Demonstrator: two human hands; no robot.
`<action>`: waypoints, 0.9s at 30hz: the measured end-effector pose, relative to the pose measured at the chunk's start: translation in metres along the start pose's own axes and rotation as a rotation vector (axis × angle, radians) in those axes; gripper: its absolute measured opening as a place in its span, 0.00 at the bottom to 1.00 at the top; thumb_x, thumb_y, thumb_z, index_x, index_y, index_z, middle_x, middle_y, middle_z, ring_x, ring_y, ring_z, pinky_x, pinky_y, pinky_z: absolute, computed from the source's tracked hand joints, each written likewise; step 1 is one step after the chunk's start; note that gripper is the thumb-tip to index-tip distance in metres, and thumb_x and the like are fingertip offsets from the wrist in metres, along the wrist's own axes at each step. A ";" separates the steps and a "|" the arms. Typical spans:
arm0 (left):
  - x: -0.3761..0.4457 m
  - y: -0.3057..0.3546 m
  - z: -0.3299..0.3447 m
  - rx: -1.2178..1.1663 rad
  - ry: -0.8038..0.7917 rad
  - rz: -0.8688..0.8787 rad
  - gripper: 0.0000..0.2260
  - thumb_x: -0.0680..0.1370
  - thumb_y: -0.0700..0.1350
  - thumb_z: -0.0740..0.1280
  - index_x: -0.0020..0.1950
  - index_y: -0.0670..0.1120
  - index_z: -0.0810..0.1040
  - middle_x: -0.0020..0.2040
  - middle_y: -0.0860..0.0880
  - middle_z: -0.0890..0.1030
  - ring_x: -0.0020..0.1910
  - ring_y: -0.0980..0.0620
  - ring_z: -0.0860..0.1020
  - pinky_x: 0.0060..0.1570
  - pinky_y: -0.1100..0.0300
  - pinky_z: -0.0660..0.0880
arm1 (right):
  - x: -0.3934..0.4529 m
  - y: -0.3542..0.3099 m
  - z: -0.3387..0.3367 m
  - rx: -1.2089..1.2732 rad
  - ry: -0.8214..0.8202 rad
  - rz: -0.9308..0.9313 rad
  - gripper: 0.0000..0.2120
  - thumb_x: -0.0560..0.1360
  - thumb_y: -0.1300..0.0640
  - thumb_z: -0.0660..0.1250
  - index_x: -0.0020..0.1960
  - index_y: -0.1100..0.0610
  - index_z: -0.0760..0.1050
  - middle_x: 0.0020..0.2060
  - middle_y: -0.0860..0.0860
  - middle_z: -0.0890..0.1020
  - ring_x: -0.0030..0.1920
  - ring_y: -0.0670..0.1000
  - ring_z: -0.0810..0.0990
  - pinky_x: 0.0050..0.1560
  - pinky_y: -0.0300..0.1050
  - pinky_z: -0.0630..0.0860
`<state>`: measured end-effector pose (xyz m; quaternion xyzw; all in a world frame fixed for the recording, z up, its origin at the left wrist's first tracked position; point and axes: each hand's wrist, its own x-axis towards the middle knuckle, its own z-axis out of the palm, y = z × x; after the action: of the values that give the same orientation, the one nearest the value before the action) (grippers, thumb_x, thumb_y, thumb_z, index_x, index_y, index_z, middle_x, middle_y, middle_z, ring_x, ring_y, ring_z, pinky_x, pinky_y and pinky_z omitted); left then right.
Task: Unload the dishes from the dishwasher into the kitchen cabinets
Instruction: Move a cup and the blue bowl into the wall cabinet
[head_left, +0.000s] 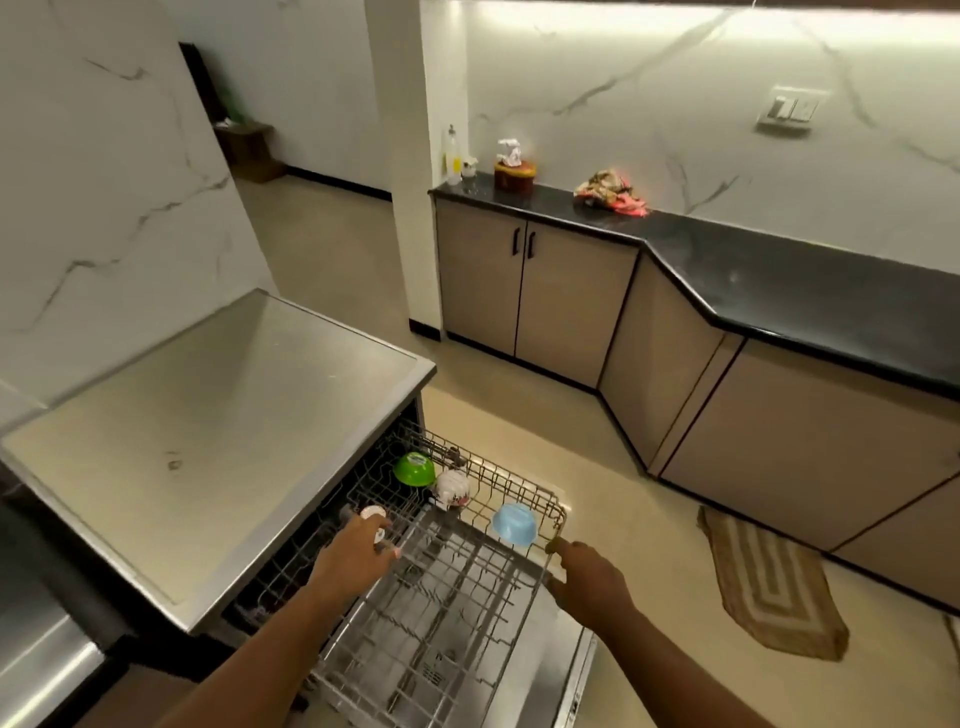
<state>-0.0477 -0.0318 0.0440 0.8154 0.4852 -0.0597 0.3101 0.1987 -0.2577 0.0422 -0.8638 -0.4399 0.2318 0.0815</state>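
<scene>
Dishwasher fills the view from 9 to 7 o'clock, its steel top bare and its upper rack drawn out over the lowered door, presumably so the dishes can be reached from above. At about 7 o'clock the left hand reaches into the rack's near-left corner, fingers curled beside a small white cup; whether it grips the cup or only touches it I cannot tell. Moving right, a green bowl sits upside down toward 12 o'clock of the rack, a white patterned bowl just beside it, and a light blue bowl lies inverted at the rack's right edge, likely placed so to drain. At 5 o'clock the right hand grips the rack's front rail, probably steadying it. Beyond, from 1 to 3 o'clock, closed beige cabinets under a black countertop stand well apart, likely where the dishes go.
</scene>
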 end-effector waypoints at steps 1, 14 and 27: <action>0.010 -0.002 0.004 0.009 -0.010 -0.016 0.23 0.77 0.56 0.68 0.70 0.51 0.69 0.70 0.46 0.70 0.61 0.48 0.76 0.60 0.49 0.75 | 0.009 0.003 0.005 0.009 -0.011 0.005 0.21 0.78 0.46 0.63 0.70 0.46 0.68 0.60 0.48 0.77 0.60 0.50 0.77 0.56 0.43 0.73; 0.134 -0.029 0.087 0.049 -0.050 -0.327 0.30 0.79 0.56 0.65 0.77 0.50 0.59 0.74 0.44 0.63 0.68 0.42 0.71 0.61 0.46 0.73 | 0.167 0.026 0.063 0.004 -0.200 -0.045 0.22 0.77 0.45 0.65 0.69 0.51 0.70 0.62 0.51 0.78 0.60 0.52 0.78 0.56 0.45 0.75; 0.256 -0.098 0.150 0.097 0.062 -0.275 0.31 0.74 0.39 0.73 0.74 0.51 0.67 0.80 0.46 0.52 0.77 0.41 0.53 0.69 0.42 0.67 | 0.295 0.065 0.167 -0.480 -0.431 -0.439 0.48 0.75 0.62 0.71 0.80 0.48 0.40 0.78 0.63 0.38 0.78 0.67 0.45 0.74 0.66 0.57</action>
<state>0.0349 0.1094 -0.2218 0.7566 0.5984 -0.0996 0.2441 0.3163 -0.0721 -0.2237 -0.6752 -0.6629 0.2756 -0.1695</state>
